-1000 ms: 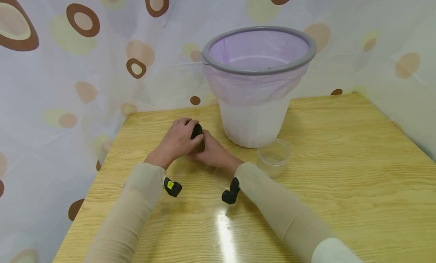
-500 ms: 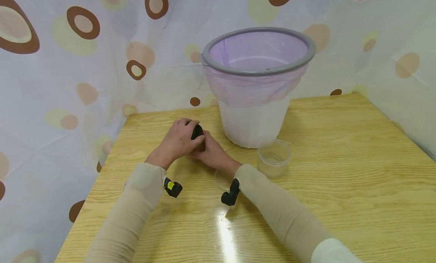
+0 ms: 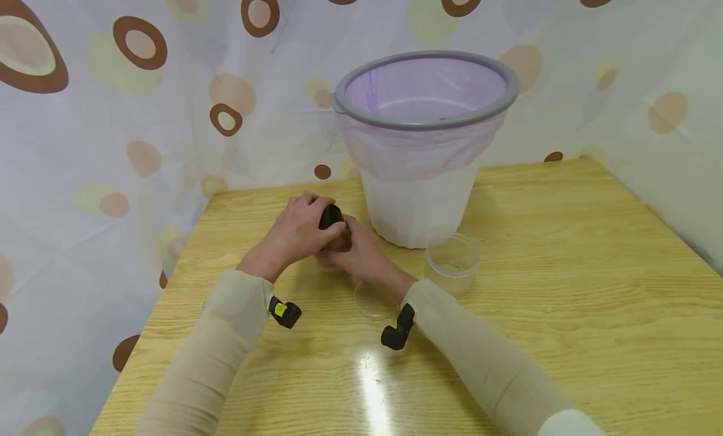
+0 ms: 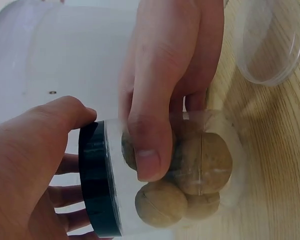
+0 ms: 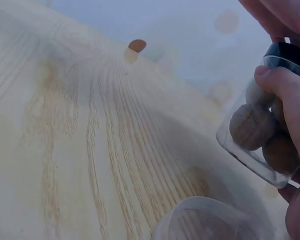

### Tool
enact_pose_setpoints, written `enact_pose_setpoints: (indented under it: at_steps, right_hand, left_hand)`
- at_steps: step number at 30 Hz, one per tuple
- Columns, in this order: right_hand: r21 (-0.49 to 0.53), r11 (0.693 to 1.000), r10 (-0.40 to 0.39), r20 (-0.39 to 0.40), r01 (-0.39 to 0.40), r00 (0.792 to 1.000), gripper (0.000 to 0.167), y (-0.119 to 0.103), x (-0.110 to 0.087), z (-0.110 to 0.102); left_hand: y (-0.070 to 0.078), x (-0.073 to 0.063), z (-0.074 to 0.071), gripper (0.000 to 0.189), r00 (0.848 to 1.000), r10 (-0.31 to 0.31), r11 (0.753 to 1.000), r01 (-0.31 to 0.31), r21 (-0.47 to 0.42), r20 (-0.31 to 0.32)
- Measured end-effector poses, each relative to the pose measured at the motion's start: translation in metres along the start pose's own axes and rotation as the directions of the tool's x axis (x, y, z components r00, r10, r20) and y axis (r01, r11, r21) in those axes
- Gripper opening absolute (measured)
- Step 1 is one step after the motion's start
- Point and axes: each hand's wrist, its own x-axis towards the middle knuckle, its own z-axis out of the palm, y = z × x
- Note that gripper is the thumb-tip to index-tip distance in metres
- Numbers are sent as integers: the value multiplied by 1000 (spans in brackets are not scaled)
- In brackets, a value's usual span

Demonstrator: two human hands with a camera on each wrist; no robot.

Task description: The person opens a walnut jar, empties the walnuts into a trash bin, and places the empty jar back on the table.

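Observation:
Both my hands are at a clear plastic jar (image 4: 217,125) with a dark green screw lid (image 4: 95,180). Inside lie several round brown nuts (image 4: 161,204), each marked by a thin slit line. My left hand (image 3: 290,232) grips the lid, thumb on one side and fingers round the other. My right hand (image 3: 364,254) holds the jar's body, its thumb (image 4: 149,160) across the clear wall. The lid sits on the jar's mouth. In the head view the jar stays mostly hidden between my hands, just above the table.
A white bin (image 3: 418,204) with a purple liner bag and grey rim (image 3: 426,125) stands behind my hands. In front of it is a clear round tub (image 3: 452,260). A clear round disc (image 3: 373,304) lies under my right wrist. A patterned curtain (image 3: 186,110) hangs behind the wooden table (image 3: 565,298).
The jar and my right hand have shifted slightly to the right, and more of the dark lid shows between my hands. Both hands keep their hold.

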Motion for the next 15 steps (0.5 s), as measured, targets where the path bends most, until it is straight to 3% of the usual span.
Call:
enact_pose_setpoints:
  at_steps: [9, 15]
  right_hand:
    - [77, 992, -99, 22, 97, 995, 59, -22, -9, -13]
    - [-11, 980, -197, 33, 198, 980, 50, -37, -13, -27]
  left_hand:
    - [6, -6, -14, 51, 998, 39, 993, -45, -111, -51]
    - [10, -8, -18, 53, 992, 77, 983, -92, -160, -100]
